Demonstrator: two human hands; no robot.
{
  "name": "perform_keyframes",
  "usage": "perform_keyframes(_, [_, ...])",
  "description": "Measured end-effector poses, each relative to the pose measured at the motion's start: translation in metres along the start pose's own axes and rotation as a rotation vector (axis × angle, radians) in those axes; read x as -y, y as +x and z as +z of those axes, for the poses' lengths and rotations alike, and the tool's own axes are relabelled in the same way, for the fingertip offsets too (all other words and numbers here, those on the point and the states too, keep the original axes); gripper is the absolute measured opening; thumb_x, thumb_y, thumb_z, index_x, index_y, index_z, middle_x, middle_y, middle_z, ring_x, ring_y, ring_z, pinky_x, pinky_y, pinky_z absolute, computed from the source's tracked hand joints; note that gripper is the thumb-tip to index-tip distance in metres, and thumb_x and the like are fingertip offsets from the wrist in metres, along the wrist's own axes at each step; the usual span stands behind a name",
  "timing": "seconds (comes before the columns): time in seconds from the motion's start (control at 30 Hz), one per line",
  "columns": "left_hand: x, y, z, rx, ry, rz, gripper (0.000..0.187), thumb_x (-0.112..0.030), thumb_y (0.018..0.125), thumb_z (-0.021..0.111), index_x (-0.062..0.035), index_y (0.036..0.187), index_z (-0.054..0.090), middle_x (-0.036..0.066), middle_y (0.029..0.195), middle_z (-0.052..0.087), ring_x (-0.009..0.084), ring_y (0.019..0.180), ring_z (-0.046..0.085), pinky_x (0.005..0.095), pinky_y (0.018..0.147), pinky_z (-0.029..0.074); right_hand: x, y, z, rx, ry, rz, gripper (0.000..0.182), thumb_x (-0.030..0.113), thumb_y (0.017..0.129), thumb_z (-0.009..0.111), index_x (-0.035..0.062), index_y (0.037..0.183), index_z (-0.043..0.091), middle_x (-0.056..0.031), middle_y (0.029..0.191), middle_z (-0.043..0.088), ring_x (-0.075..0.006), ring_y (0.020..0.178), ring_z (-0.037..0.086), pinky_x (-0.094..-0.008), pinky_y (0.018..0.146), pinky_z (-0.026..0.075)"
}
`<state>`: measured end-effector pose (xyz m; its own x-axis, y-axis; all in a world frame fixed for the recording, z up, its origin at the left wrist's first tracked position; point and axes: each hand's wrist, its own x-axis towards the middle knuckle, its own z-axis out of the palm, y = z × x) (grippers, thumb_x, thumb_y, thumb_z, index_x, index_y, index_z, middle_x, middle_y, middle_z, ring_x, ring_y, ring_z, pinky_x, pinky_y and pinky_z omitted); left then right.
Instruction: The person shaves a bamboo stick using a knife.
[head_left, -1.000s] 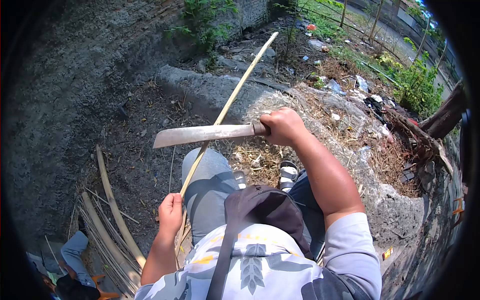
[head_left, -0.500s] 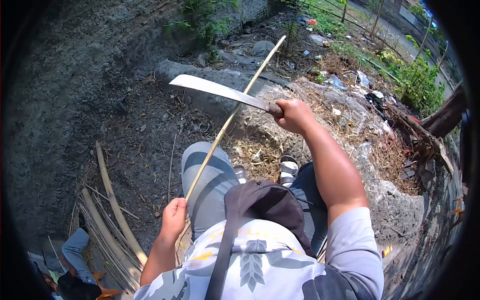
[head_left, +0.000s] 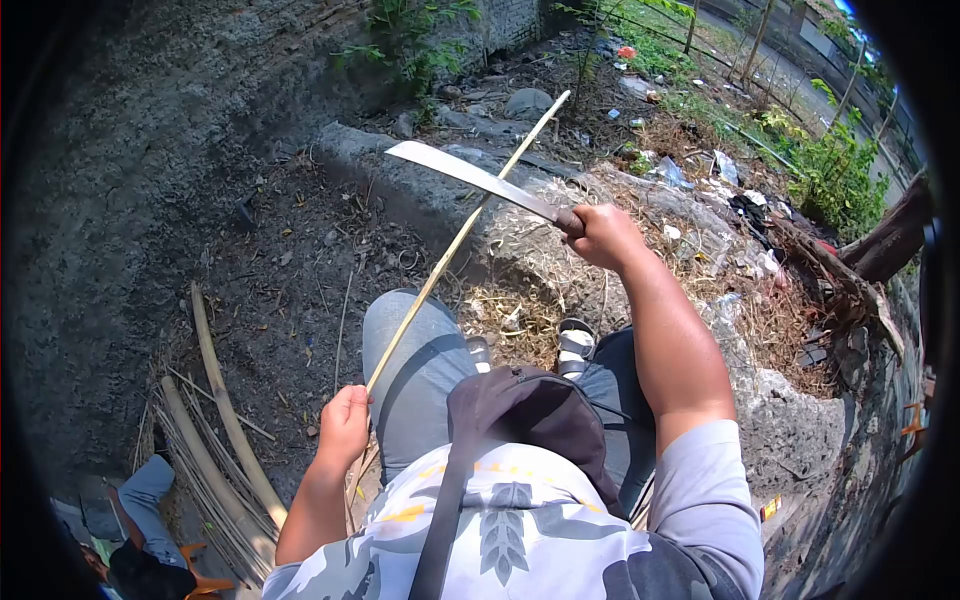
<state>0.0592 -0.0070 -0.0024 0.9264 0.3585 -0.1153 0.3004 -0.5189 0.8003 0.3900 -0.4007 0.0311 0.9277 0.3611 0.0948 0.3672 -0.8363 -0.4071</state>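
Note:
My right hand (head_left: 603, 236) is closed round the dark handle of a machete (head_left: 470, 175), its long pale blade pointing to the left. The blade crosses a thin bamboo strip (head_left: 440, 268) in its upper half and appears to touch it. My left hand (head_left: 345, 418) grips the near end of that strip, beside my left knee. From there the strip slants up and to the right, passing over my thigh, with its far end beyond the blade.
Bamboo pieces and thin strips (head_left: 225, 400) lie on the ground at left. Another person's leg (head_left: 148, 500) shows at lower left. A rough wall (head_left: 100, 200) rises at left. Litter (head_left: 672, 172) and a tree stump (head_left: 885, 235) are at right. A dark bag (head_left: 530, 415) sits on my lap.
The machete and my right hand have shifted a little to the right. The bamboo strip's far end is slightly lower, and my left hand has moved slightly left and up.

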Motion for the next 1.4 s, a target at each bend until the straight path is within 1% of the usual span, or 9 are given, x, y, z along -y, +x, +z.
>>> perform_keyframes(0.27, [-0.015,0.004,0.023,0.089,-0.126,-0.019,0.042,-0.036,0.112,0.047,-0.0028,0.094,0.066,-0.001,0.071,0.054,0.0083,0.067,0.050,0.0282,0.060,0.041,0.075,-0.017,0.009,0.016,-0.156,-0.562,0.015,0.022,0.075,0.075,0.0132,0.084,0.069,-0.0130,0.080,0.073,-0.0332,0.082,0.073,-0.0483,0.078,0.057])
perform_keyframes(0.37, [-0.005,0.004,0.020,0.111,-0.209,-0.055,0.043,-0.037,0.113,0.045,-0.0031,0.095,0.065,-0.002,0.071,0.053,0.0076,0.067,0.048,0.0273,0.060,0.040,0.059,-0.006,0.013,-0.036,-0.161,-0.477,0.022,0.025,0.073,0.078,0.0120,0.085,0.066,-0.0135,0.077,0.070,-0.0382,0.080,0.070,-0.0506,0.073,0.056])
perform_keyframes(0.53, [-0.008,0.002,0.015,0.053,-0.150,-0.076,0.044,-0.038,0.113,0.044,-0.0033,0.096,0.065,-0.003,0.072,0.052,0.0070,0.067,0.047,0.0261,0.061,0.040,0.030,0.000,0.003,-0.002,0.091,-0.044,0.022,0.028,0.086,0.075,0.0135,0.101,0.073,-0.0178,0.096,0.074,-0.0399,0.094,0.071,-0.0511,0.083,0.056])
perform_keyframes(0.67, [-0.011,0.004,0.017,0.093,-0.154,-0.057,0.044,-0.038,0.113,0.044,-0.0034,0.096,0.066,-0.003,0.073,0.053,0.0071,0.068,0.048,0.0264,0.061,0.040,0.032,-0.008,0.002,-0.030,0.001,-0.225,0.028,0.037,0.087,0.078,0.0107,0.092,0.071,-0.0177,0.086,0.072,-0.0400,0.086,0.071,-0.0513,0.075,0.056])
perform_keyframes(0.8, [-0.016,0.008,0.025,0.112,-0.178,-0.080,0.044,-0.038,0.113,0.044,-0.0033,0.097,0.066,-0.003,0.073,0.053,0.0066,0.067,0.047,0.0261,0.060,0.040,0.054,-0.011,0.012,-0.084,-0.109,-0.583,0.020,0.025,0.075,0.078,0.0114,0.081,0.064,-0.0135,0.073,0.068,-0.0377,0.076,0.070,-0.0504,0.069,0.056])
perform_keyframes(0.9, [-0.017,0.002,0.023,0.126,-0.183,-0.113,0.044,-0.039,0.113,0.044,-0.0038,0.098,0.065,-0.003,0.073,0.052,0.0051,0.065,0.045,0.0246,0.058,0.037,0.050,-0.004,0.012,-0.091,-0.186,-0.568,0.019,0.024,0.075,0.077,0.0115,0.081,0.064,-0.0134,0.074,0.069,-0.0370,0.077,0.070,-0.0499,0.069,0.056])
perform_keyframes(1.17, [-0.017,0.000,0.011,0.159,-0.342,-0.267,0.041,-0.039,0.113,0.045,-0.0059,0.101,0.065,-0.004,0.074,0.051,0.0039,0.061,0.042,0.0222,0.054,0.035,0.029,-0.006,0.002,-0.032,0.000,-0.108,0.032,0.038,0.086,0.079,0.0091,0.095,0.069,-0.0187,0.092,0.074,-0.0408,0.089,0.071,-0.0505,0.077,0.056])
perform_keyframes(1.3, [-0.031,0.009,0.005,0.182,-0.399,-0.281,0.040,-0.041,0.113,0.046,-0.0067,0.101,0.064,-0.005,0.074,0.051,0.0041,0.060,0.042,0.0220,0.054,0.036,0.045,-0.014,-0.012,0.115,0.106,-0.125,0.037,0.040,0.083,0.082,0.0071,0.097,0.074,-0.0174,0.088,0.074,-0.0368,0.084,0.072,-0.0457,0.075,0.054])
perform_keyframes(1.4, [-0.037,0.014,-0.004,0.187,-0.480,-0.320,0.040,-0.043,0.112,0.048,-0.0076,0.102,0.064,-0.005,0.074,0.051,0.0040,0.060,0.042,0.0218,0.053,0.035,0.058,-0.024,-0.016,0.170,0.380,-0.110,0.035,0.033,0.082,0.086,0.0038,0.095,0.071,-0.0060,0.077,0.068,-0.0170,0.071,0.061,-0.0357,0.067,0.048])
